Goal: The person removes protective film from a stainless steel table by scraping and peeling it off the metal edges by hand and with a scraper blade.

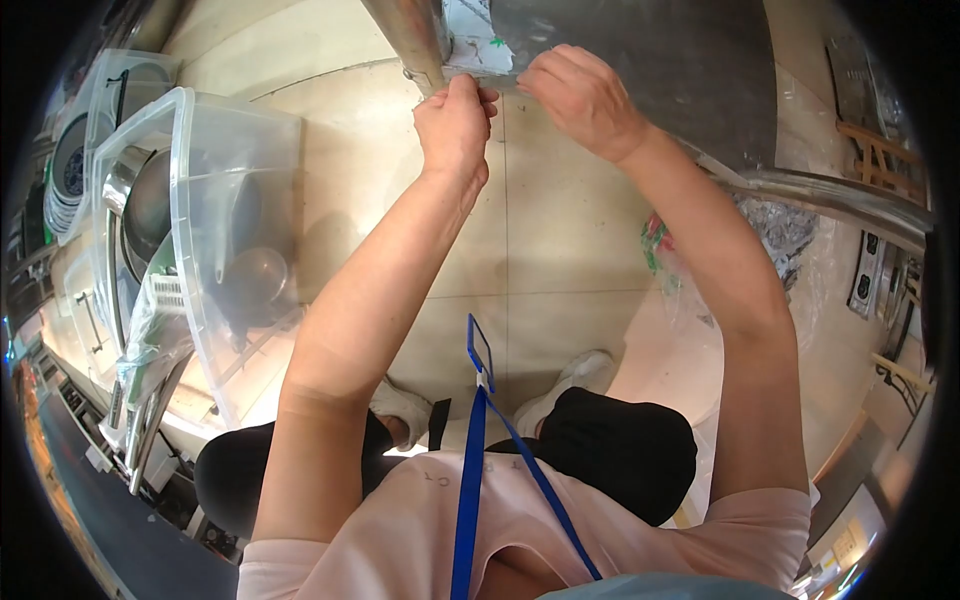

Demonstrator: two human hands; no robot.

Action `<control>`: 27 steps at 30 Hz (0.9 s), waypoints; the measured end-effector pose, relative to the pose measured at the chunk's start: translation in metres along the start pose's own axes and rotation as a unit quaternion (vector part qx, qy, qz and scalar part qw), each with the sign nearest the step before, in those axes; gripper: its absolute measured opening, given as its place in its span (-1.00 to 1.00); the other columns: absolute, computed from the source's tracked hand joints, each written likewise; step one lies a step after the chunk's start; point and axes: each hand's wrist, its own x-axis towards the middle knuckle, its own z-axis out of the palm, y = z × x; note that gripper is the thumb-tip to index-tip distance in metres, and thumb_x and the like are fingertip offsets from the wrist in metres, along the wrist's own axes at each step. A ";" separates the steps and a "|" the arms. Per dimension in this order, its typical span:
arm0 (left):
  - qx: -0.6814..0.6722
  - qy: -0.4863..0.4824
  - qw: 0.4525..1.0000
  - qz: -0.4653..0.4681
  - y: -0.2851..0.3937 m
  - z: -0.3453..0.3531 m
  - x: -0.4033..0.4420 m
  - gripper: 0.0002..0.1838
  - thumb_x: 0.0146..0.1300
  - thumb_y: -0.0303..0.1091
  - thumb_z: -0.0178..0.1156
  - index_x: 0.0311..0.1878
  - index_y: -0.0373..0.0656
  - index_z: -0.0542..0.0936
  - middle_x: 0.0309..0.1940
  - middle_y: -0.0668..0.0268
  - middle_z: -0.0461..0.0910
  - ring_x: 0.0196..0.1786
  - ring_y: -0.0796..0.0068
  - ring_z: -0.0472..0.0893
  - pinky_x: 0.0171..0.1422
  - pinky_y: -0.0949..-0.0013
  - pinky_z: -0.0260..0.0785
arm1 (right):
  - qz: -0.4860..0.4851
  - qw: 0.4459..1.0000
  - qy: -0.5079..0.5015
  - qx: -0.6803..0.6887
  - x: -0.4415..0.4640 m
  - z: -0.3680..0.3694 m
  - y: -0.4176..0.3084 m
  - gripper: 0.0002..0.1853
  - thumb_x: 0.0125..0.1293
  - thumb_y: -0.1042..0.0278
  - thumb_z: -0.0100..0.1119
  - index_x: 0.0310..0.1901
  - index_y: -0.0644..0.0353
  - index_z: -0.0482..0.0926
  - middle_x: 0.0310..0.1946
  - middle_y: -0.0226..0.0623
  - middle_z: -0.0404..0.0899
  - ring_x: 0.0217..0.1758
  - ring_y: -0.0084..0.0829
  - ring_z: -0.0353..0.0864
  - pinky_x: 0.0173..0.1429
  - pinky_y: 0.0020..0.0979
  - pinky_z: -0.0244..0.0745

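Left hand (455, 125): fingers were curled beside a metal leg (408, 32); any hold could not be told. Right hand (585, 100): fingers were pinched near a dark panel (665, 75), grip likewise unclear. Whitish sheet (478, 42): lay between leg and panel.

Pale-pink shirt (400, 530), blue lanyard (470, 490), whitish shoes (578, 374)

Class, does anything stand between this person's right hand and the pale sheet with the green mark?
Nothing visible does. The right hand has its fingertips close to the lower edge of the pale sheet; whether they touch is unclear.
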 end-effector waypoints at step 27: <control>-0.043 -0.003 0.999 0.011 -0.014 0.009 -0.005 -0.81 0.09 -0.35 0.00 -0.54 -0.27 0.44 -0.69 0.36 0.35 -0.71 0.62 0.24 -0.66 0.55 0.06 | -0.022 0.998 -0.050 0.044 0.003 -0.011 0.017 -0.99 -0.10 0.45 0.05 -0.57 0.15 0.44 -0.55 -0.38 0.36 -0.40 -0.38 0.41 -0.32 -0.42 0.39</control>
